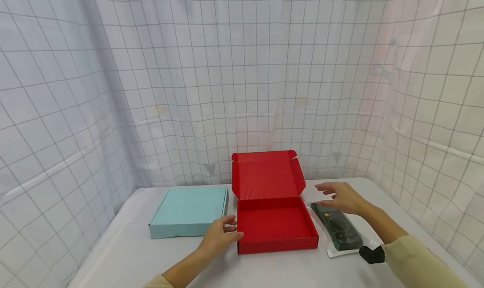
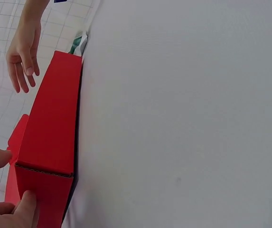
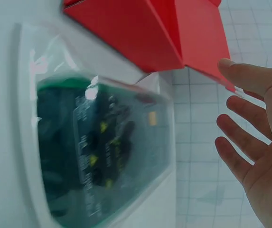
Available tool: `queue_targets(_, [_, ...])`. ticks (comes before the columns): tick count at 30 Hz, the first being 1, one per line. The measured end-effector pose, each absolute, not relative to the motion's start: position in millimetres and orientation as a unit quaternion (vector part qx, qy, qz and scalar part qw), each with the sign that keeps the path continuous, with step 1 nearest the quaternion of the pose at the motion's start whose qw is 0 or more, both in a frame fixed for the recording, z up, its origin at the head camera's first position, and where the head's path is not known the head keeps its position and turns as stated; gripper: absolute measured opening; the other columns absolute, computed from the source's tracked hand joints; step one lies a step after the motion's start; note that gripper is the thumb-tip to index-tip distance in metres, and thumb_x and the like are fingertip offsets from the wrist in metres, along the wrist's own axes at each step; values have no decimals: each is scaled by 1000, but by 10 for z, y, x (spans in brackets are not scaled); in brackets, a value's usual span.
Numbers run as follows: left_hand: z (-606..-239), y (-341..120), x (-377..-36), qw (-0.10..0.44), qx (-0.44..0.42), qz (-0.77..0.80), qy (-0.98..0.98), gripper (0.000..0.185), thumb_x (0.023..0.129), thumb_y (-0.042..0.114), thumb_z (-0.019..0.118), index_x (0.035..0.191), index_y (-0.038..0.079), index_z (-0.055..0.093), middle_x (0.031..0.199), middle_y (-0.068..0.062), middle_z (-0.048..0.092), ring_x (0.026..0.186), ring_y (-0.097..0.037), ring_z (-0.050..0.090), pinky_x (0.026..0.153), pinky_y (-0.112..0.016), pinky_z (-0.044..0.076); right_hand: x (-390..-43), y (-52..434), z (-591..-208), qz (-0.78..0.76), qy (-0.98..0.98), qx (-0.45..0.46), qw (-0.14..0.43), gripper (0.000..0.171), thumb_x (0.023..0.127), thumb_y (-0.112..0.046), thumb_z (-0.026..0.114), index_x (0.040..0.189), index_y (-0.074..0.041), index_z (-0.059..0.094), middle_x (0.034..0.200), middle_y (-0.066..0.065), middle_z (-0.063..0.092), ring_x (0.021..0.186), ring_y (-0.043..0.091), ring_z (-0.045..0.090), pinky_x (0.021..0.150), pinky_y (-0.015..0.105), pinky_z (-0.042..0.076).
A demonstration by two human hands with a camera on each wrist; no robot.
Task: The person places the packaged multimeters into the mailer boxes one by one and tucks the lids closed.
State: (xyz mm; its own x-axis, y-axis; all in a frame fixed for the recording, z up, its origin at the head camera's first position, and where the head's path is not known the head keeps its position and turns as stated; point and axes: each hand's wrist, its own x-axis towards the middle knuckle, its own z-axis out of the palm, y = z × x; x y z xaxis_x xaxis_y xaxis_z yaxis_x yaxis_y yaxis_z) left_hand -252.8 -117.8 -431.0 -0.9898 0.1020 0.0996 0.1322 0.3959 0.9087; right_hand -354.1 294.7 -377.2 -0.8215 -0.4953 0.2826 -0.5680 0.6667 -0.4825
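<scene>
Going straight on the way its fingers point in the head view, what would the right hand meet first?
The right hand would likely meet the nearer side flap of the open red lid first; depth is unclear, so it might pass in front.

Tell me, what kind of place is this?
It looks like a small curtained-off work booth, probably indoors: white grid-patterned sheets hang around a white tabletop, where an open red box sits beside a plastic-wrapped meter.

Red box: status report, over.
Left hand touching red box at left. Right hand holding nothing, near bagged meter. Lid raised, inside bare; no obstruction visible.
</scene>
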Motion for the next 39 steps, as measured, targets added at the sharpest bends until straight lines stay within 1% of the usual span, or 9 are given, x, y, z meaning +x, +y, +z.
queue_targets(2, [-4343,-1171,-2526,4,-66,-555,-829,65,88,9,81,142,-11,51,123,-15,62,113,-37,63,85,-42,60,-3526,3002,-3845,283,-913,288,66,53,90,-19,82,135,3,64,128,23,67,109,38,68,87,51,59])
queue_targets(7, [-4424,-1167,-2525,-24,-68,-602,-796,60,91,1,76,142,-15,48,127,-19,60,114,-34,61,89,-39,59,-3480,3148,-4022,291,-915,272,68,54,90,-23,82,135,3,65,127,22,68,110,40,67,88,53,58])
queue_targets(16, [-4447,-1161,-2520,-48,-48,-622,-780,57,93,2,75,142,-13,49,124,-16,60,108,-27,62,89,-38,59,-3363,3317,-4258,306,-918,242,70,60,89,-30,83,133,6,64,127,23,67,110,41,66,87,54,58])
queue_targets(18, [-4437,-1155,-2519,-49,-47,-624,-779,57,93,1,75,142,-13,49,124,-16,60,108,-27,62,89,-38,59,-3342,3338,-4299,302,-922,229,75,63,89,-34,83,133,6,63,126,23,67,110,41,66,86,53,59])
queue_targets(22, [-4423,-1144,-2522,-51,-46,-626,-777,57,93,1,75,142,-13,49,124,-15,59,108,-27,62,89,-38,59,-3313,3354,-4366,289,-936,188,76,76,87,-41,83,136,11,58,125,28,66,109,43,67,85,54,58])
queue_targets(27, [-4412,-1143,-2526,-53,-38,-628,-776,57,93,1,76,142,-12,49,125,-15,60,108,-27,61,89,-39,59,-3304,3321,-4421,276,-947,157,55,91,86,-47,82,139,19,49,123,31,66,106,41,67,88,54,56])
queue_targets(30, [-4403,-1152,-2529,-51,-33,-628,-776,57,93,0,75,142,-12,50,125,-15,60,108,-27,62,89,-40,59,-3306,3272,-4444,257,-953,151,46,95,84,-51,82,138,20,49,121,26,67,103,34,65,85,49,55])
queue_targets(34, [-4398,-1156,-2528,-53,-32,-628,-776,56,93,0,75,141,-12,50,125,-16,60,107,-26,62,89,-40,59,-3300,3211,-4463,239,-960,141,35,98,81,-54,81,138,19,49,123,22,64,104,29,60,85,47,53])
queue_targets(39, [-4408,-1168,-2525,-56,-42,-629,-774,54,93,0,74,140,-13,51,124,-16,60,105,-26,62,89,-39,59,-3317,3183,-4471,241,-965,107,7,103,79,-55,82,138,21,46,121,23,62,104,31,58,88,52,53])
